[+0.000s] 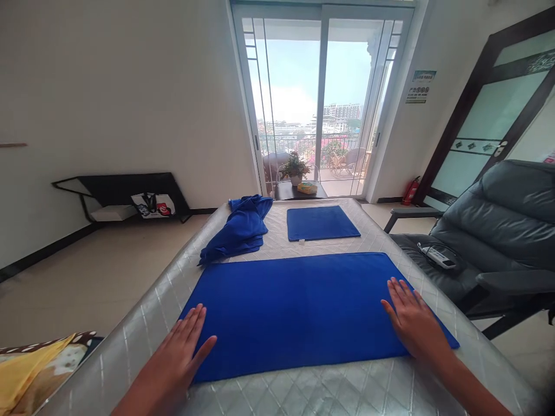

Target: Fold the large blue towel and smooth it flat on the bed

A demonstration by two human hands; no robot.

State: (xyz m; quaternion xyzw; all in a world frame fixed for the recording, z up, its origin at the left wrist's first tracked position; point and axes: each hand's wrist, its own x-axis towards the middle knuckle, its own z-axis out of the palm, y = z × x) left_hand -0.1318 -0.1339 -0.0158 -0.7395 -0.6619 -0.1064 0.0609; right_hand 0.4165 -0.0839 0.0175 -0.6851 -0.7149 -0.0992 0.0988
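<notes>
Quilted mattress (321, 396) bears a spread blue cloth (299, 312); left hand (180, 348) rests at its nine o'clock, right hand (411, 319) at three, both flat, thumbs apart. Smaller cloth (323, 223) lies at twelve.

No legible text, wall signs (417, 95) included.

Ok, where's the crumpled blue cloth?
Head view, left of centre: the crumpled cloth lies on the mattress, beyond the large flat cloth, left of the smaller flat cloth.
</notes>
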